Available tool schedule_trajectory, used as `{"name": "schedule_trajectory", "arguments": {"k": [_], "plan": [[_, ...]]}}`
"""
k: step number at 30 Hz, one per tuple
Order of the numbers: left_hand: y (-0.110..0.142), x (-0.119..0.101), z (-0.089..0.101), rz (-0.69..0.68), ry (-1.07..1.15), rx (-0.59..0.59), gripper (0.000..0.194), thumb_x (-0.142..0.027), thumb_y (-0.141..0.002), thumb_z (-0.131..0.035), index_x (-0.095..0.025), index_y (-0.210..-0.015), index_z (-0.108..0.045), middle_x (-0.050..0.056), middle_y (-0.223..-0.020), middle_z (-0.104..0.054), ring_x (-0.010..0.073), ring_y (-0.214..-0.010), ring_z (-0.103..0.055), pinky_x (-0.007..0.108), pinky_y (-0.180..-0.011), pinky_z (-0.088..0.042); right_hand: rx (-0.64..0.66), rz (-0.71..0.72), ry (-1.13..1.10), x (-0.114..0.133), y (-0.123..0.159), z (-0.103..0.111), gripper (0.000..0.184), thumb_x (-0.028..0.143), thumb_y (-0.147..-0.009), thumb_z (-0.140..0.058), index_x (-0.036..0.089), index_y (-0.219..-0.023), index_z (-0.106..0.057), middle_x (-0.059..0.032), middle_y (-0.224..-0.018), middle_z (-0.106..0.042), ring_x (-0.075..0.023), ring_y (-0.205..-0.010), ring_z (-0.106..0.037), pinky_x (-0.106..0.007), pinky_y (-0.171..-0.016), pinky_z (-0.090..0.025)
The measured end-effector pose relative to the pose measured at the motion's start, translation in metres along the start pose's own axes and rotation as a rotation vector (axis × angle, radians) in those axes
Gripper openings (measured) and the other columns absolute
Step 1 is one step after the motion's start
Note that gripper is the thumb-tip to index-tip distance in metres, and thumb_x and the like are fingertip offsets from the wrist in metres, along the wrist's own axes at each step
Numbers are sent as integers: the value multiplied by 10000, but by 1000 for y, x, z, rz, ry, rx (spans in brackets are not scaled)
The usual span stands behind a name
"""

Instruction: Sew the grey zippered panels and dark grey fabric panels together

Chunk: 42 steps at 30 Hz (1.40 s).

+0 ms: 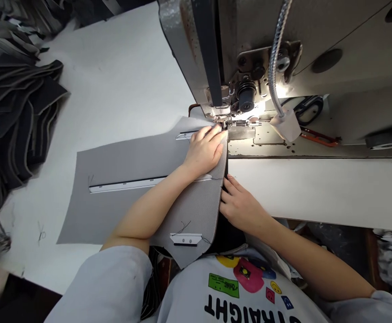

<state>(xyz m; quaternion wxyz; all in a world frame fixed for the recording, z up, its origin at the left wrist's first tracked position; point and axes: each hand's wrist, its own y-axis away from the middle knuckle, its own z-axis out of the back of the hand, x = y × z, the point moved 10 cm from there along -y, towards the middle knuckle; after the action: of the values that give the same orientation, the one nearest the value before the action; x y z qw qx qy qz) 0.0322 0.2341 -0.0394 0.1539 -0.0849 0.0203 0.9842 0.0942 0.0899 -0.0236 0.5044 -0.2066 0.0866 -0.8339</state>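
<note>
A grey textured fabric panel lies across the white table, with white strips stitched into its slits and loose black threads. Its edge runs under the presser foot of an industrial sewing machine. My left hand presses down on the fabric just behind the presser foot, fingers curled towards the needle. My right hand sits at the panel's right edge, fingers spread against the fabric and partly under it. The needle itself is hidden by the machine parts and glare.
A stack of dark fabric pieces lies at the left of the white table. A gooseneck lamp bends down beside the machine head. Orange-handled snips lie on the machine bed at the right.
</note>
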Motion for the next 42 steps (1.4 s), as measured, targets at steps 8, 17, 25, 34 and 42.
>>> {"name": "schedule_trajectory", "arguments": {"k": [8,17,25,34,42], "plan": [[4,-1,1,-17,-4,1,499,-312,-988,-373,-173,-1448,-509,80,-1570,-431,291,-1422,-375,462,-1167,-325,-16,5,44,8,2,-3,149,169,-886,-644,121,-954,-768,-151,-1066,-719,-333,-1200,-590,-550,-1101,-457],[9,-4,2,-14,-12,1,496,-291,-989,-376,-163,-1451,-502,87,-1571,-428,289,-1432,-374,458,-1172,-325,-35,-3,70,14,3,-4,154,189,-889,-636,122,-902,-774,-160,-1099,-718,-344,-1191,-604,-549,-1089,-474],[6,-5,2,12,-15,-52,480,-300,-992,-372,-186,-1428,-536,80,-1549,-461,287,-1409,-405,466,-1158,-345,-86,-56,22,20,5,-14,375,141,-895,-604,107,-1260,-687,-186,-1113,-716,-318,-1171,-616,-568,-1114,-441],[2,4,2,-5,-14,-18,465,-316,-1001,-384,-206,-1426,-538,60,-1561,-446,284,-1415,-396,476,-1161,-348,-47,-43,-30,7,3,-10,152,192,-906,-645,140,-993,-758,-148,-1192,-695,-286,-1272,-566,-494,-1140,-445],[6,2,8,-143,88,-41,585,-348,-970,-353,-474,-1539,-299,-195,-1609,-277,332,-1422,-410,571,-1196,-331,2,-115,-1,11,34,-1,290,197,-1029,-447,223,-1198,-680,-79,-1372,-636,-152,-1338,-525,-377,-1184,-364]]}}
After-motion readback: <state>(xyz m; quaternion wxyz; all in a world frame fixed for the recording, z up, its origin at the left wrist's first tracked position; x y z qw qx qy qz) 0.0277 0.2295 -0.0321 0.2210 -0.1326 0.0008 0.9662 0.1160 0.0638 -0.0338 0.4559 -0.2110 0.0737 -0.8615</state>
